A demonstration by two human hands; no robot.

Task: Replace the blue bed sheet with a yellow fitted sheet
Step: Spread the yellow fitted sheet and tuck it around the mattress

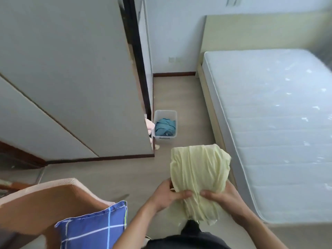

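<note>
Beside the bare mattress [269, 123] | left hand [167, 196] and right hand [221, 196] both grip folded yellow fitted sheet [199, 173], fingers curled | blue sheet [165, 126] lies in bin [166, 114]

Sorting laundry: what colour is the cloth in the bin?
Teal blue cloth, in the white bin; head view.
</note>
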